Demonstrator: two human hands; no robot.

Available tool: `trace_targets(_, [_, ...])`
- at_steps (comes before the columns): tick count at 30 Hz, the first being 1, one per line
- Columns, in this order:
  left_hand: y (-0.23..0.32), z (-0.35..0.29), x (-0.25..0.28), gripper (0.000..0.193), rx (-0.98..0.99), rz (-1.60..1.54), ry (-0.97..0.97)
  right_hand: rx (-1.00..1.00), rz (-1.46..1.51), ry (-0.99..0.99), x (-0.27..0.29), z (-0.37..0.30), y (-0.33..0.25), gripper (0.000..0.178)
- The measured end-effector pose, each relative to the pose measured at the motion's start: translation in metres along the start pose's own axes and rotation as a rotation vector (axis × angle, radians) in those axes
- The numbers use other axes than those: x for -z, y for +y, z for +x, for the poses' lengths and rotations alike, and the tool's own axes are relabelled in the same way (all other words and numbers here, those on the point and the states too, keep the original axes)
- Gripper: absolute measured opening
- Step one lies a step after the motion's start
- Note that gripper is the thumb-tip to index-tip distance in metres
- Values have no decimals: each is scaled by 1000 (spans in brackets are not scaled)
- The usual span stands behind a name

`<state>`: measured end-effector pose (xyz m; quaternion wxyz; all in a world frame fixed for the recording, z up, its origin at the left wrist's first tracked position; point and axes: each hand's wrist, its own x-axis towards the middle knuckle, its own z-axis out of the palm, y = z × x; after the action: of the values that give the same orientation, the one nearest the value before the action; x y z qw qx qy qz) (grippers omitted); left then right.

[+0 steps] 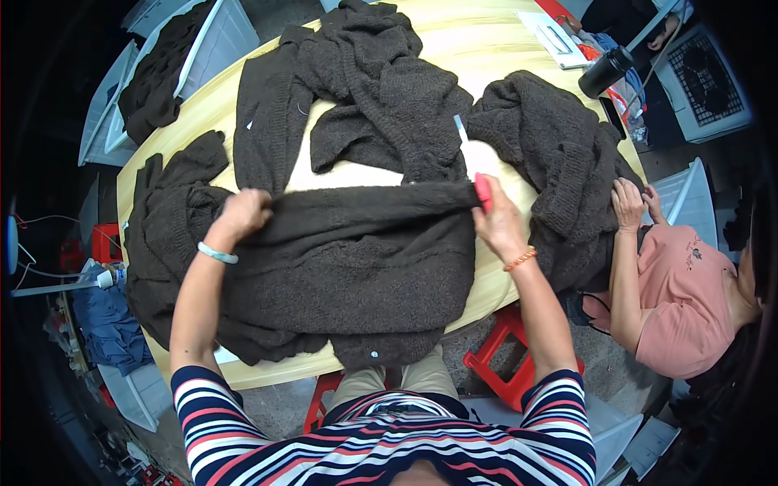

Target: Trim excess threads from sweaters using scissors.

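Note:
A dark brown knitted sweater point(356, 283) lies spread on the table in front of me, one edge stretched sideways between my hands. At its left, my left hand point(245, 212) is closed on the knit. My right hand point(501, 219) is closed at the right end of that edge, around a slim tool with a pink-red handle point(484, 192). A narrow pale piece points away from the handle; whether it is a blade I cannot make out. More dark brown knitwear point(381, 73) is heaped beyond the sweater, and another pile point(559, 162) lies to its right.
A person in a pink top point(689, 300) sits at the right, hands at the right pile. A black bottle point(606, 73) stands at the far right of the wooden table point(478, 40). Red stools point(506, 356) are below its near edge. Bins point(219, 49) with dark garments stand far left.

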<state>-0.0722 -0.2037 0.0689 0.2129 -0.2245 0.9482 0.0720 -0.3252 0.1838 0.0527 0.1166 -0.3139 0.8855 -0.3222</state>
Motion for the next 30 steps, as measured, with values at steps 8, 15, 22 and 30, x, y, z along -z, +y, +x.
trace_targets(8, [-38,-24,10,30,-85,74,799,422,-131,-178,63,-85,-33,53])
trace_targets(15, [112,-84,-87,56,-168,-130,453,287,-288,-465,-15,-134,-13,53])
trace_targets(22, [231,-119,-165,63,-469,-413,338,279,-230,-496,23,-131,-40,46])
trace_targets(30, [220,-98,-187,67,-500,-365,401,274,-396,-724,37,-151,-54,39])
